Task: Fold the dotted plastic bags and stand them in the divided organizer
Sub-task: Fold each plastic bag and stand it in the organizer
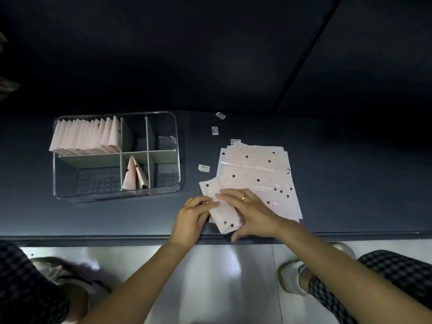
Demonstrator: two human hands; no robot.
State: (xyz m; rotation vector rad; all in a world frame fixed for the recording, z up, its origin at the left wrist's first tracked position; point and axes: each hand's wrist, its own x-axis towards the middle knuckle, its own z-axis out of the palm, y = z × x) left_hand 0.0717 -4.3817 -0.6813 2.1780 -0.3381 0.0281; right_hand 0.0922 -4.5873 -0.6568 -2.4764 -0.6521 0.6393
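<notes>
Single head-worn wide-angle view, looking steeply down and forward over near edge of dark table (350,183); hands close below lens, clear divided organizer (163,192) farther left, floor and feet at bottom.

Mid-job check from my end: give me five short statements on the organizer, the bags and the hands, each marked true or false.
1. The far-left compartment of the organizer holds a row of folded bags. True.
2. The near middle compartment is bare. False: a folded bag stands in it.
3. Both the left hand and the right hand are on a partly folded bag. True.
4. The stack of flat bags lies left of the organizer. False: it lies to its right.
5. The right hand wears a ring. True.
</notes>
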